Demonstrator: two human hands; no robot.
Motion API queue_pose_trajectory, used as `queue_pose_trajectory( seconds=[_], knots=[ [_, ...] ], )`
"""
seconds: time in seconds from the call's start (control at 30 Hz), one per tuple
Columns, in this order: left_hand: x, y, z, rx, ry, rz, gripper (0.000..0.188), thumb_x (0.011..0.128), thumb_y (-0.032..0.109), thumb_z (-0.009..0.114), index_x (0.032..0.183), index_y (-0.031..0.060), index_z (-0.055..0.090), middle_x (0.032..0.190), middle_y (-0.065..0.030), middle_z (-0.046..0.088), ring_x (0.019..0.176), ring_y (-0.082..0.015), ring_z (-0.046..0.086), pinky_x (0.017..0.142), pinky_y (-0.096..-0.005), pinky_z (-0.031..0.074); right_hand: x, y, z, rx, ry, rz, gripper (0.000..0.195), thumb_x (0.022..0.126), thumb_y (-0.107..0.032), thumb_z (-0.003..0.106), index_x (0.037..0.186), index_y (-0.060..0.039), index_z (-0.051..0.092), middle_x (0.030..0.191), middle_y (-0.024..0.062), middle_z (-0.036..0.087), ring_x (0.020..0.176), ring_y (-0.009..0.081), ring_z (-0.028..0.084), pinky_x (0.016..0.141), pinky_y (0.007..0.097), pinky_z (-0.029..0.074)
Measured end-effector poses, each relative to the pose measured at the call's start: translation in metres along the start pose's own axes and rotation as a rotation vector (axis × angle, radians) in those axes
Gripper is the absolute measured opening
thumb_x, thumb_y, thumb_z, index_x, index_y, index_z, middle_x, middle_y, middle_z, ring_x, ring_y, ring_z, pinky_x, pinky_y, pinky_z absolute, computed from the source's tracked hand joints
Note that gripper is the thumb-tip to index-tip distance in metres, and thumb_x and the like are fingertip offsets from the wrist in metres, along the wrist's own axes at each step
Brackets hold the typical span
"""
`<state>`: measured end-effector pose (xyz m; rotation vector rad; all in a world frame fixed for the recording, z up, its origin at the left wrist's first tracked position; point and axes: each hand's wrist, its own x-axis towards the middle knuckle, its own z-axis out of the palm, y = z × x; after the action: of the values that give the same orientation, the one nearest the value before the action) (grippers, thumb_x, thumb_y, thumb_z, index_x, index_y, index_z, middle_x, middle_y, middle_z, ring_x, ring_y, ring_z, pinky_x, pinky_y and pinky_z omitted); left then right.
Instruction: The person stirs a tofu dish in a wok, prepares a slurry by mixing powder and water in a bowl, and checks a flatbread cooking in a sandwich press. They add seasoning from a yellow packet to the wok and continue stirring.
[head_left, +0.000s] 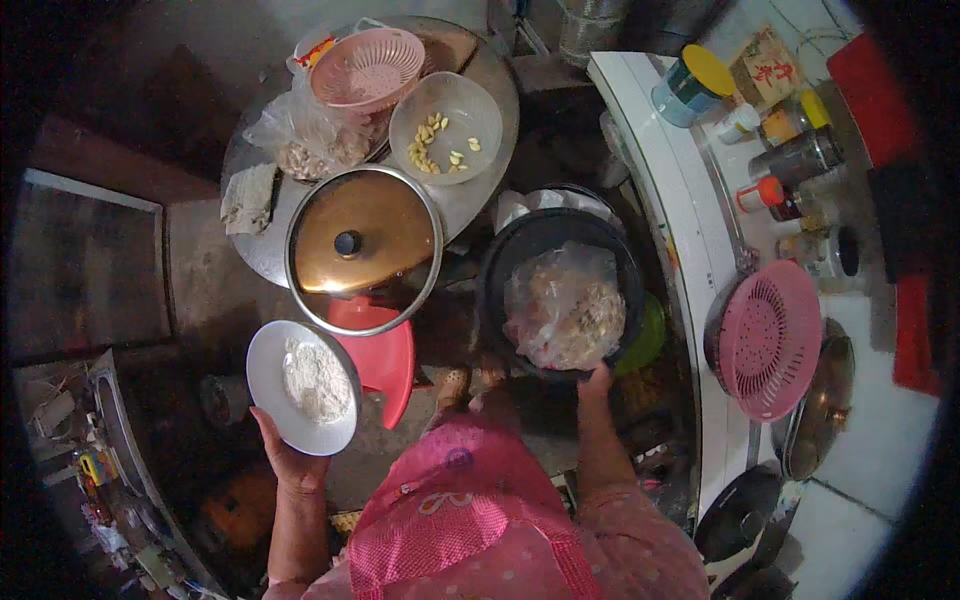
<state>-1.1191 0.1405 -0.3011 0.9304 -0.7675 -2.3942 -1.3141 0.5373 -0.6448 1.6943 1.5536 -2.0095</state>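
My left hand (296, 463) holds a white plate (266, 379) from below, the thumb along its outer edge. On the plate lies a mound of white powder (319, 381) that looks like flour. With my right hand (595, 380) I grip the near rim of a black round container (496, 251). A crumpled clear plastic bag (566, 300) lies inside it; what the bag holds is unclear. Left of the container, a glass lid (397, 251) with a black knob rests over the edge of a round metal table (480, 210).
The table also carries a translucent bowl (442, 97) with peeled garlic cloves, a pink basket (367, 71), a plastic bag (322, 139) and a folded cloth (249, 199). Under the lid stands a red plastic stool (386, 367). Jars and a pink colander (776, 341) line the white counter (660, 142).
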Motion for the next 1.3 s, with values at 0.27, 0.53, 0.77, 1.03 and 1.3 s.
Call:
queue_pose_trajectory(
  seconds=[0.27,0.53,0.77,1.03,1.3],
  knots=[
    [0.004,-0.023,0.012,-0.042,0.114,0.099,0.082,0.078,0.058,0.056,0.139,0.0113,0.027,0.138,-0.0118,0.036,0.122,-0.0322,0.041,0.102,-0.0480,0.035,0.133,0.022,0.097,-0.138,-0.077,-0.009,0.042,0.086,-0.024,0.057,0.119,-0.0020,0.046,0.117,0.0114,0.051,0.094,0.0285,0.054,0.081,0.0462,0.046],
    [0.001,-0.031,-0.002,-0.077,0.189,0.154,0.080,0.080,0.055,0.056,0.139,0.0096,0.026,0.138,-0.0107,0.037,0.122,-0.0305,0.041,0.102,-0.0459,0.035,0.110,-0.004,0.105,-0.538,-0.112,0.181,0.049,0.084,-0.029,0.058,0.125,-0.0071,0.041,0.124,0.0135,0.043,0.089,0.0302,0.050,0.080,0.0419,0.045],
    [-0.003,-0.034,-0.002,-0.063,0.239,0.154,0.078,0.082,0.059,0.049,0.138,0.0099,0.028,0.137,-0.0080,0.039,0.121,-0.0272,0.042,0.101,-0.0440,0.035,-0.005,-0.035,0.100,-1.093,-0.146,-1.190,0.056,0.074,-0.011,0.064,0.125,-0.0044,0.044,0.132,0.0193,0.037,0.123,0.0371,0.032,0.096,0.0477,0.032],
    [0.003,-0.035,-0.005,-0.119,0.249,0.158,0.078,0.082,0.059,0.050,0.138,0.0095,0.028,0.137,-0.0076,0.039,0.121,-0.0269,0.042,0.101,-0.0434,0.035,-0.059,-0.005,0.230,-1.747,-0.796,-1.692,0.069,0.071,-0.046,0.068,0.132,-0.0244,0.041,0.142,0.0139,0.027,0.132,0.0429,0.015,0.093,0.0691,0.021],
    [0.001,-0.037,-0.024,-0.134,0.396,0.219,0.077,0.081,0.057,0.053,0.138,0.0114,0.029,0.137,-0.0079,0.038,0.122,-0.0276,0.042,0.102,-0.0458,0.034,-0.036,0.016,0.275,-2.226,-0.730,-1.249,0.091,0.066,-0.057,0.065,0.140,-0.0219,0.026,0.149,0.0180,0.002,0.134,0.0467,-0.003,0.097,0.0701,0.015]
  ],
)
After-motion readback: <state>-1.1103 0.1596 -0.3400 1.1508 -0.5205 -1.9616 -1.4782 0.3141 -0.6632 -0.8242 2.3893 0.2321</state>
